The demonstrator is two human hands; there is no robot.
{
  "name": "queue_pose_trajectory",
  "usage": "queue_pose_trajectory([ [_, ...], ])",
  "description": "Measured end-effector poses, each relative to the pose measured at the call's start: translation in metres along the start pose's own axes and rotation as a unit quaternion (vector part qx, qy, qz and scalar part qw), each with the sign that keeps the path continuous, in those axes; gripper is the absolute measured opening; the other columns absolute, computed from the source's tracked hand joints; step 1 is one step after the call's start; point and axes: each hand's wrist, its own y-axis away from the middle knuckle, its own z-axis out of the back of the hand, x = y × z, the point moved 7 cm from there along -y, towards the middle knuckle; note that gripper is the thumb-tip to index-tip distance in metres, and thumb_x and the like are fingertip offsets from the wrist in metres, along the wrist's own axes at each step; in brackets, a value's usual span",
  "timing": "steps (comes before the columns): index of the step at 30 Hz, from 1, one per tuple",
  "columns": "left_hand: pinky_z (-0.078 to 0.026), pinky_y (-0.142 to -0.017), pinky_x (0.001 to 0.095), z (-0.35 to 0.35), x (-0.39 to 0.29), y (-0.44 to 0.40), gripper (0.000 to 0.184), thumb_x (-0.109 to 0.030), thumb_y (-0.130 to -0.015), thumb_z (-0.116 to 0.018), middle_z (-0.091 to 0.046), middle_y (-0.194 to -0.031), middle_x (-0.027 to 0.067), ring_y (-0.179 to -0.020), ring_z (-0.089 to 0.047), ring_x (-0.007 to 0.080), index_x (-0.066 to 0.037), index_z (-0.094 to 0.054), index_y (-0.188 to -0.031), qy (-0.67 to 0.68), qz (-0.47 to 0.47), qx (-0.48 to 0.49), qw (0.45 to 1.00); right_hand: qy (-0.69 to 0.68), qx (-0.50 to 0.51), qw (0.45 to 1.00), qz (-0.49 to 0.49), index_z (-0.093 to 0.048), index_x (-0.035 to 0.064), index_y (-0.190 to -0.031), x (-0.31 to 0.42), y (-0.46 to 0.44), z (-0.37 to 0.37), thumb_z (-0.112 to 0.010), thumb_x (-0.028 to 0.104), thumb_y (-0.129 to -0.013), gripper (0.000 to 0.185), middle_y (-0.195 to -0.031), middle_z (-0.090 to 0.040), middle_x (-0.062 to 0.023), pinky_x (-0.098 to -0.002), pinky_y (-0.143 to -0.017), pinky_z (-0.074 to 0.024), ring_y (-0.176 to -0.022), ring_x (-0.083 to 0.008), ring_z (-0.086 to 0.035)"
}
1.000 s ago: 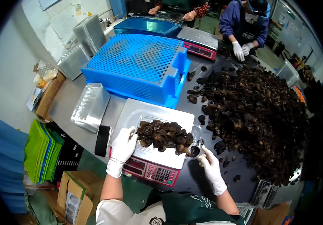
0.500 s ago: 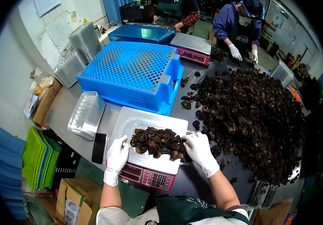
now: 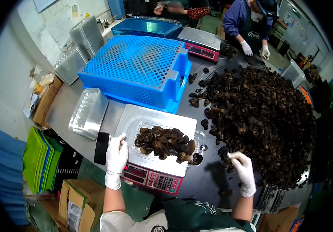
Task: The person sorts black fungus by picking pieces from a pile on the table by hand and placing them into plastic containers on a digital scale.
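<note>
A clear plastic tray [image 3: 200, 140] lies on the silver scale [image 3: 129, 116], heaped with dark brown wood ear mushrooms [image 3: 162, 142]. Its right end sticks out past the scale's plate. My left hand [image 3: 116, 156], in a white glove, is at the plate's left edge beside the tray, fingers loosely extended and holding nothing visible. To the right of the scale, my gloved right hand [image 3: 243, 170] pinches a dark wood ear mushroom [image 3: 223, 150] at the near edge of the big mushroom pile [image 3: 259, 120]. The fingertips partly hide that piece.
A blue perforated crate [image 3: 131, 65] sits upside down beyond the scale. Stacked clear trays [image 3: 89, 112] and a black phone [image 3: 102, 148] lie on the left. A second scale [image 3: 199, 38] is farther back. Across the table, a gloved co-worker [image 3: 247, 29] and another person [image 3: 182, 9] stand.
My right hand has left the tray's right end and moved right to the pile, where it pinches a mushroom. My left hand has shifted slightly left, off the tray.
</note>
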Motion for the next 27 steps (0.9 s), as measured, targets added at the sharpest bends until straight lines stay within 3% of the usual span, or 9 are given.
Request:
queue_pose_trajectory([
  [3, -0.047, -0.073, 0.0276, 0.007, 0.006, -0.001, 0.023, -0.003, -0.086, -0.056, -0.058, -0.088, 0.0087, -0.076, -0.057, 0.018, -0.001, -0.061, -0.109, -0.015, -0.016, -0.036, 0.999, 0.153, 0.059, 0.983, -0.079, -0.066, -0.0023, -0.095, -0.051, 0.031, 0.028, -0.056, 0.003, -0.082, 0.017, -0.089, -0.062, -0.0087, -0.029, -0.081, -0.0456, -0.087, -0.0188, -0.059],
  [5, -0.048, -0.072, 0.0283, 0.012, 0.004, -0.002, 0.024, -0.005, -0.087, -0.055, -0.06, -0.091, 0.0102, -0.077, -0.058, 0.0193, -0.002, -0.06, -0.11, -0.024, -0.034, -0.054, 0.998, 0.282, -0.025, 0.959, 0.009, -0.066, -0.0016, -0.097, -0.047, 0.042, 0.031, -0.057, 0.003, -0.08, 0.02, -0.094, -0.062, -0.0123, -0.0322, -0.085, -0.0448, -0.091, -0.0259, -0.058],
  [8, -0.048, -0.076, 0.0304, 0.006, -0.003, -0.005, 0.022, -0.005, -0.088, -0.054, -0.061, -0.093, 0.012, -0.08, -0.06, 0.0236, -0.002, -0.06, -0.108, -0.022, -0.039, -0.027, 0.999, 0.12, -0.025, 0.991, -0.053, -0.065, -0.0014, -0.102, -0.049, 0.041, 0.006, -0.057, 0.004, -0.084, 0.021, -0.1, -0.066, -0.0116, -0.0305, -0.087, -0.0455, -0.094, -0.0223, -0.061],
  [12, -0.048, -0.074, 0.0352, -0.022, -0.003, 0.001, 0.028, -0.015, -0.088, -0.058, -0.056, -0.089, 0.0132, -0.082, -0.06, 0.0287, -0.002, -0.058, -0.112, -0.074, -0.024, 0.093, 0.993, -0.036, 0.059, 0.995, -0.078, -0.047, -0.0026, -0.131, -0.043, 0.018, -0.058, -0.051, 0.009, -0.092, 0.041, -0.092, -0.066, -0.0077, -0.0251, -0.077, -0.0482, -0.08, -0.0123, -0.06],
  [16, -0.047, -0.077, 0.0386, -0.032, -0.004, 0.002, 0.025, -0.012, -0.087, -0.055, -0.058, -0.091, 0.0177, -0.084, -0.058, 0.0357, -0.002, -0.06, -0.109, -0.012, -0.039, 0.09, 0.995, -0.171, 0.109, 0.974, -0.104, -0.03, 0.001, -0.143, -0.049, -0.007, -0.106, -0.048, 0.011, -0.094, 0.053, -0.079, -0.06, -0.0024, -0.0203, -0.057, -0.0435, -0.061, -0.0067, -0.053],
  [17, -0.049, -0.07, 0.0347, -0.037, 0.003, 0.0, 0.023, -0.009, -0.088, -0.054, -0.059, -0.088, 0.0141, -0.075, -0.061, 0.0277, 0.0, -0.059, -0.109, 0.008, -0.063, 0.088, 0.994, -0.176, 0.114, 0.972, -0.107, -0.03, 0.0009, -0.143, -0.047, -0.011, -0.112, -0.048, 0.011, -0.094, 0.053, -0.076, -0.058, -0.0009, -0.0198, -0.054, -0.0421, -0.058, -0.0061, -0.051],
  [19, -0.049, -0.061, 0.0273, -0.053, 0.032, 0.002, 0.022, -0.005, -0.089, -0.054, -0.058, -0.085, 0.0075, -0.067, -0.059, 0.0142, 0.002, -0.056, -0.11, 0.231, 0.146, 0.149, 0.95, -0.175, 0.093, 0.977, -0.08, -0.031, 0.0026, -0.143, -0.044, -0.024, -0.116, -0.047, 0.008, -0.093, 0.053, -0.071, -0.054, 0.0017, -0.0185, -0.051, -0.0392, -0.054, -0.0042, -0.047],
  [20, -0.046, -0.055, 0.0212, -0.057, 0.038, -0.001, 0.024, -0.003, -0.091, -0.053, -0.055, -0.086, 0.0032, -0.063, -0.055, 0.0055, 0.002, -0.053, -0.114, 0.287, 0.162, 0.152, 0.932, -0.164, 0.08, 0.981, -0.068, -0.032, 0.0035, -0.143, -0.041, -0.032, -0.114, -0.047, 0.007, -0.092, 0.053, -0.071, -0.054, 0.0018, -0.018, -0.051, -0.0388, -0.055, -0.0038, -0.046],
  [27, -0.047, -0.053, 0.0206, -0.052, 0.036, -0.076, 0.02, -0.002, -0.091, -0.051, -0.057, -0.081, 0.0038, -0.06, -0.054, 0.0079, 0.002, -0.055, -0.111, 0.376, 0.125, 0.051, 0.917, -0.112, 0.045, 0.992, 0.039, -0.04, 0.0029, -0.139, 0.022, -0.122, -0.109, -0.049, 0.006, -0.092, 0.048, -0.07, -0.054, 0.0024, -0.0176, -0.051, -0.0376, -0.056, -0.003, -0.045],
])
